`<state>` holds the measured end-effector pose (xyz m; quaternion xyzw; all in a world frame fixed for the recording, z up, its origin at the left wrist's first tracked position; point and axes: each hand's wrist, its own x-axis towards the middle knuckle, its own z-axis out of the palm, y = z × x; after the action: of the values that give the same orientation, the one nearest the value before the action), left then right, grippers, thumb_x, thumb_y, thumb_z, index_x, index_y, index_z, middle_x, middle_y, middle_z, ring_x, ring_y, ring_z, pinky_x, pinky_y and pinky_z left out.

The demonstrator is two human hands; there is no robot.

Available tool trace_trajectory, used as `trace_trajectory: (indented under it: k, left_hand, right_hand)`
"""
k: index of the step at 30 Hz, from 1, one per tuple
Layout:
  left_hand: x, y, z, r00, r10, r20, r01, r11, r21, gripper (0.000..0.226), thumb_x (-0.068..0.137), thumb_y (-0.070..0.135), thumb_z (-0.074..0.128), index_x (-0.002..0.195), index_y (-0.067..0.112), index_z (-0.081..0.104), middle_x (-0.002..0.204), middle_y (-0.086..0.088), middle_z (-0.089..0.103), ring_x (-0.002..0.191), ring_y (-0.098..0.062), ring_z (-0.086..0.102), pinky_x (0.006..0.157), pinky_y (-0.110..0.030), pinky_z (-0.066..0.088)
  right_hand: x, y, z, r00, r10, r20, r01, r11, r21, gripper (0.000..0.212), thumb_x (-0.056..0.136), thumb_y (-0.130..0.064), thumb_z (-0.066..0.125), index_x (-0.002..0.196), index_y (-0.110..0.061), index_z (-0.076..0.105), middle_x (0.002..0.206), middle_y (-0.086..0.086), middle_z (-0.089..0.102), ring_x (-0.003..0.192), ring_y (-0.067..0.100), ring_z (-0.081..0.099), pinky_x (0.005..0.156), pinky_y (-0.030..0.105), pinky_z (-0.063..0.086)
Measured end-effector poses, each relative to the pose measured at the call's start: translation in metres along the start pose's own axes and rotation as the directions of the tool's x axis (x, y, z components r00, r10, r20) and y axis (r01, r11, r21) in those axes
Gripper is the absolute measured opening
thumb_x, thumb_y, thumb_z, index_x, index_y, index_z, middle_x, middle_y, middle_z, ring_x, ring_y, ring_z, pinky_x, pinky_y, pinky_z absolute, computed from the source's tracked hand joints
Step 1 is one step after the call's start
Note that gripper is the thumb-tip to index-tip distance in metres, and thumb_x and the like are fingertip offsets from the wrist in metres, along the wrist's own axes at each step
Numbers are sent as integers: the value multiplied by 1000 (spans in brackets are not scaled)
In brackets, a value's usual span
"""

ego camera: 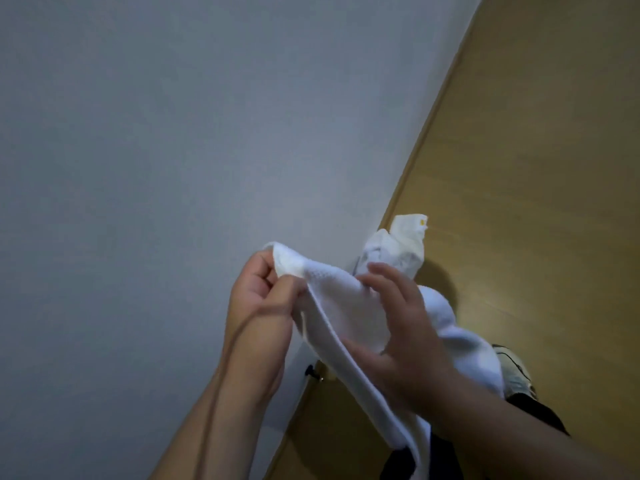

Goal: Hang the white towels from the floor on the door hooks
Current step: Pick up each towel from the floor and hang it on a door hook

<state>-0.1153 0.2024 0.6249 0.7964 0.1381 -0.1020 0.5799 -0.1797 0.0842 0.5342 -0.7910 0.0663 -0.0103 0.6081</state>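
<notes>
I hold a white towel (343,313) up in front of a pale grey-white door or wall surface (173,150). My left hand (259,303) pinches its top corner. My right hand (401,327) grips the cloth a little lower, and the rest of the towel hangs down past my wrist. A second white towel (401,247) with a small yellow mark lies crumpled on the wooden floor (536,168) at the foot of the surface. No hook is clear in view, apart from a small dark knob or stopper (309,370) low on the surface.
My shoe (516,372) and dark trouser leg (540,414) stand on the floor at the lower right. The floor stretches away to the upper right along the base of the pale surface.
</notes>
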Motion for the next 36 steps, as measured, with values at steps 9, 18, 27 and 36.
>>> trace_trajectory:
  k: [9, 18, 27, 36]
  left_hand:
    - [-109, 65, -45, 833, 129, -538, -172, 985, -31, 30, 84, -9, 50, 92, 20, 56, 84, -1, 65, 74, -14, 61, 56, -23, 50]
    - [-241, 86, -83, 943, 312, -113, -210, 824, 526, 57, 72, 17, 70, 119, 44, 53, 113, 19, 67, 103, 6, 62, 84, -27, 54]
    - [-356, 46, -184, 637, 232, -735, -321, 947, 21, 12, 70, 7, 56, 77, 7, 66, 72, -5, 65, 70, -14, 59, 58, -24, 45]
    - [-526, 13, -252, 414, 605, -681, 262, 637, 725, 98, 68, 4, 72, 143, 32, 16, 152, 4, 20, 143, -17, 21, 114, -41, 28]
  right_hand:
    - [-25, -92, -27, 902, -216, 374, 217, 975, 40, 18, 83, -40, 57, 81, -22, 61, 54, -10, 57, 50, 1, 52, 49, 19, 38]
    - [-53, -235, -53, 457, -486, 745, 557, 809, 186, 11, 75, -20, 67, 82, -28, 63, 74, -10, 70, 68, 2, 65, 54, 17, 50]
    - [-169, -197, 20, 311, -249, 917, 342, 930, 136, 61, 62, -46, 85, 115, -38, 57, 107, -16, 70, 96, -1, 66, 89, 35, 53]
    - [-300, -269, 113, 328, -510, 795, 461, 821, 336, 25, 71, -37, 78, 92, -33, 66, 83, -21, 71, 77, -6, 65, 66, 17, 52]
